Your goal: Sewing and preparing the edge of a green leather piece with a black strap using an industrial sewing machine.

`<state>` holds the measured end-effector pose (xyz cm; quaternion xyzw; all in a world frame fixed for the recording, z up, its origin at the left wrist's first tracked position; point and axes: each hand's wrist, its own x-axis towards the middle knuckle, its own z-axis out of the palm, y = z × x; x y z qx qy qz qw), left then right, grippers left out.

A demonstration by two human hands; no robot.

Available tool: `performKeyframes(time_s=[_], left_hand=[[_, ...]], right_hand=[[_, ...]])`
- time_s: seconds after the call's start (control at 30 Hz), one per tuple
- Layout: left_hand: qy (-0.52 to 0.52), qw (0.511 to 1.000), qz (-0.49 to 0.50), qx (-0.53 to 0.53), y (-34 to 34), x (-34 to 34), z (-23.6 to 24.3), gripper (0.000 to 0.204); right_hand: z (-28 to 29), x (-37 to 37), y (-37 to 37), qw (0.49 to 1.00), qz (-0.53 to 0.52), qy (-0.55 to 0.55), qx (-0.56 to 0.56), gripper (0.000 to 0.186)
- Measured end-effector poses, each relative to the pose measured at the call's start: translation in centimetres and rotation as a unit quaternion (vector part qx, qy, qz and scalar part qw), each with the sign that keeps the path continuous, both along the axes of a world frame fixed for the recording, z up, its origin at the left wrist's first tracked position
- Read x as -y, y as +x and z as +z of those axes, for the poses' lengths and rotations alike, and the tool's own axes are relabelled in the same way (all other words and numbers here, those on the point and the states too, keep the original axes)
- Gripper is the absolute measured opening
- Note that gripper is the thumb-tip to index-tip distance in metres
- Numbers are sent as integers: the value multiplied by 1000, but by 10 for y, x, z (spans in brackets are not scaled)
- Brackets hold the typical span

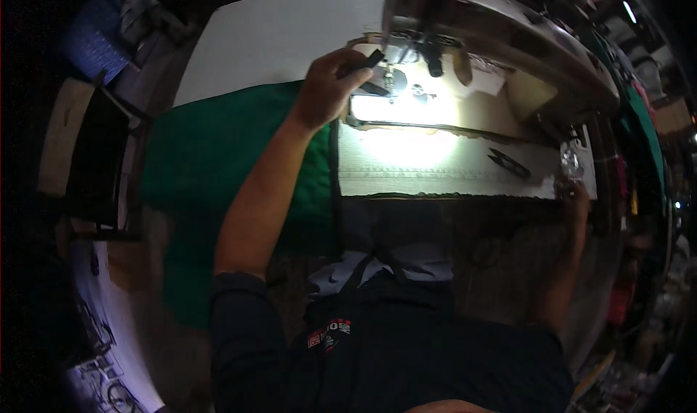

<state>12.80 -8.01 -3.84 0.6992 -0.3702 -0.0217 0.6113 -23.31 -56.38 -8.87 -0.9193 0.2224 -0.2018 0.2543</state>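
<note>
My left hand (pixel 325 90) is closed on a black fabric strip (pixel 372 60), pinched between thumb and fingers just left of the needle area of a sewing machine (pixel 508 21). Below that wrist, green cloth (pixel 218 137) with a black edge drapes over the table's left part and down its front. At the table's right end, my right hand (pixel 573 190) is dim, with its fingers closed around the lower part of a clear, shiny object (pixel 571 164); its kind is hard to make out. Dark thread snips (pixel 510 162) lie on the table between the hands.
A bright lamp lights the machine's needle plate (pixel 417 92). The pale tabletop (pixel 290 21) extends behind the green cloth. A stool or box with a tan side (pixel 62 137) stands at the left. Cluttered shelves and hanging cloth (pixel 642 130) line the right side.
</note>
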Motion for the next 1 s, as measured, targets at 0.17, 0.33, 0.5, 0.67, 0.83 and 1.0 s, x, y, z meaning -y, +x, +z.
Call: performKeyframes(time_s=[0.17,0.33,0.5,0.67,0.83,1.0], left_hand=[[-22,1000,16,4,-6,-8,0,12],[71,997,-25,8,-14,-2,2,16],[75,995,-20,-64,-27,20,-13,19],[39,995,68,-68,-36,43,-30,20],[-28,993,102,-56,-64,65,-27,14],[6,992,124,-35,-58,63,-31,12]], right_hand=[[15,-38,22,998,-43,31,-25,14],[17,-53,19,995,-93,-22,-17,15],[2,-53,16,993,-101,3,63,20],[5,-62,18,992,-78,-67,71,24],[2,-67,12,975,-131,-174,52,20],[6,-88,15,967,-142,-154,144,13]])
